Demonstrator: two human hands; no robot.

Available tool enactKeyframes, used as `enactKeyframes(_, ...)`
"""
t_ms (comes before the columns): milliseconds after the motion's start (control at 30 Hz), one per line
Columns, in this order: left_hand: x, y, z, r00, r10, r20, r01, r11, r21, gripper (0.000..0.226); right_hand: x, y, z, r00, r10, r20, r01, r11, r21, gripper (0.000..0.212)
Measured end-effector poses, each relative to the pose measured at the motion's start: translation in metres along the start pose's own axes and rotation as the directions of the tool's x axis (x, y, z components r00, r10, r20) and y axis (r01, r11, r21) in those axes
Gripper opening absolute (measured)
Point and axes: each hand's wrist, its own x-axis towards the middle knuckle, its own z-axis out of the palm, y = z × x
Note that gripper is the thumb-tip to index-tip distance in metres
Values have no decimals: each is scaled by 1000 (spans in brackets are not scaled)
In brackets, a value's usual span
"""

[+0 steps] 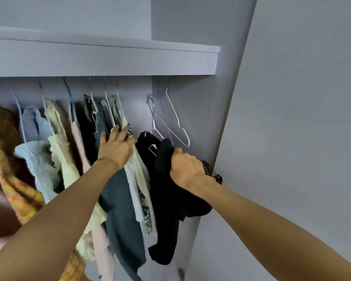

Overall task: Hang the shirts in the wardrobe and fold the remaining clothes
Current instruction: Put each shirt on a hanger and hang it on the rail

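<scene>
Hanging clothes [118, 199] left, shirt [166, 199] beside them, bare hangers [170, 118] right — under shelf [101, 57] (door [302, 118] rightmost)

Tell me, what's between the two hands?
In the head view, the black shirt on its hanger hangs between the left hand, pushing clothes aside, and the right hand, which grips its shoulder.

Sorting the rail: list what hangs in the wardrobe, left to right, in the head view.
Orange patterned garment → light blue ribbed top → cream top → dark blue garment → black shirt → empty hangers.
</scene>
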Motion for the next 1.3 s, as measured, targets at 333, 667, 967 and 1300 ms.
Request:
enactKeyframes(333, -14, -35, 8, 997, -3, -73, -15, 969, -246, 49, 90, -45, 8, 982, 4, -191, 42, 971, 235, 27)
enactKeyframes(667, -18, -38, 8, 999, 43, 0, -43, 993, -110, 54, 159, -61, 20, 995, 44, -87, -17, 958, 286, 33)
enactKeyframes(967, -30, -29, 3, 993, 7, 115, 6, 993, -114, 60, 105, -40, 36, 991, -101, -88, 119, 968, 221, 52)
enactKeyframes(1300, -194, 9, 9, 941, -335, -36, 221, 695, -684, 45, -53, -53, 83, 992, -121, 47, 79, 852, 518, 29)
